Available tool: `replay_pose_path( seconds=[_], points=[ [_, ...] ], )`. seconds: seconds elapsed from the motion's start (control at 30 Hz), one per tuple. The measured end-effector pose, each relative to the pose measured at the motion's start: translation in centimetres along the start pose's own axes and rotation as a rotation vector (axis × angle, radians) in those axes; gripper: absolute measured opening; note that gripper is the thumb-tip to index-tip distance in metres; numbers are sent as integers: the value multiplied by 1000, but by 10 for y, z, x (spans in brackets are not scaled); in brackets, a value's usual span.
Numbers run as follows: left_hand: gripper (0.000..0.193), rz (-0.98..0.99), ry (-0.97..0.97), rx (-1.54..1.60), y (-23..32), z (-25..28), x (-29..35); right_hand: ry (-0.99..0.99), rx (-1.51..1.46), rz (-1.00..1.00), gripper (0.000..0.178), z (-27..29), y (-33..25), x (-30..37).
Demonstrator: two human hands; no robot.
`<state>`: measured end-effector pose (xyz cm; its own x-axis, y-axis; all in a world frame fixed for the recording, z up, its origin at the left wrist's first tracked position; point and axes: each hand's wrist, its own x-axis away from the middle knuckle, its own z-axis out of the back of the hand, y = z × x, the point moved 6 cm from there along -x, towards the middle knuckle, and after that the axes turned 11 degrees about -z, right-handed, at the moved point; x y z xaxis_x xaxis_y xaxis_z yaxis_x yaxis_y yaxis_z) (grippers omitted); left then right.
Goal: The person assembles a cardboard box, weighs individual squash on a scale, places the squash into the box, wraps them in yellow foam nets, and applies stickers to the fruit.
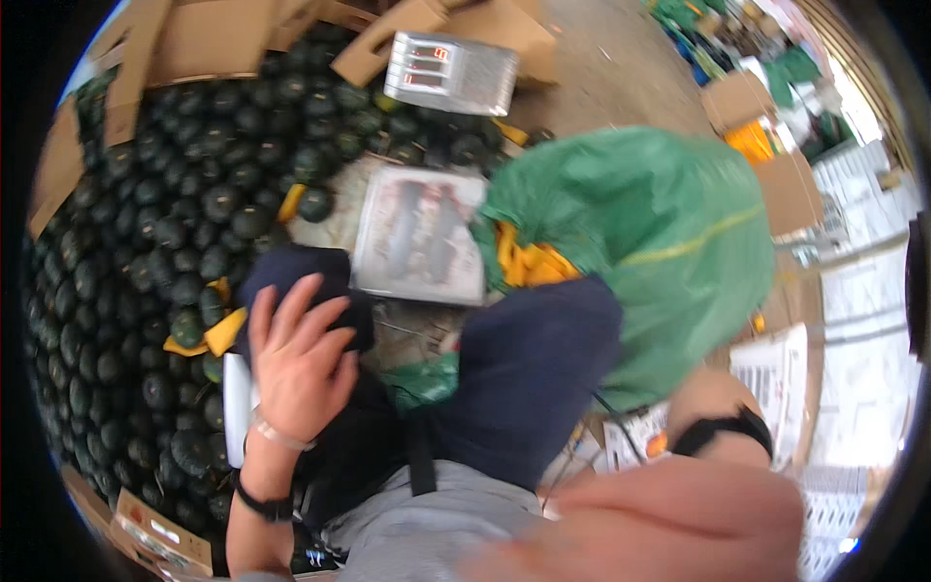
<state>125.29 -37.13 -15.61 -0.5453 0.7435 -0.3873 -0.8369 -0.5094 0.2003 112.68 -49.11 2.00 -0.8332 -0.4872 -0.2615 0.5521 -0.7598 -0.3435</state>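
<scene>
Holds left hand loosely spread, empty, over navy trousers, near round, dark-green squashes; cannot tell openness or grip of blurred right hand.

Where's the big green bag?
In the head view, the big green bag is right of centre, beside the person's right knee. Yellow material shows at its left side.

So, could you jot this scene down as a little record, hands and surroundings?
Left hand: spread open over the left knee; contact unclear
Right hand: blurred, close to the camera; hold unclear
Ahead: pale square platform
Right side: large green sack, yellow material at its near left
Left side: pile of round, dark green produce
Farther ahead: silver device with lit red display; cardboard
</scene>
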Motion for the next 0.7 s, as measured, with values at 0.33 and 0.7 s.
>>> replay_pose_path(
  seconds=[0.33, 0.7],
  points=[
    [29, 739, 458, 374, -76, 37, 107, -264, 359, -1244, 91, -232, 410, 122],
    [48, 602, 23, 324, -338, -40, 35, -680, 751, -1489, 79, -322, 541, 382]
  ],
)
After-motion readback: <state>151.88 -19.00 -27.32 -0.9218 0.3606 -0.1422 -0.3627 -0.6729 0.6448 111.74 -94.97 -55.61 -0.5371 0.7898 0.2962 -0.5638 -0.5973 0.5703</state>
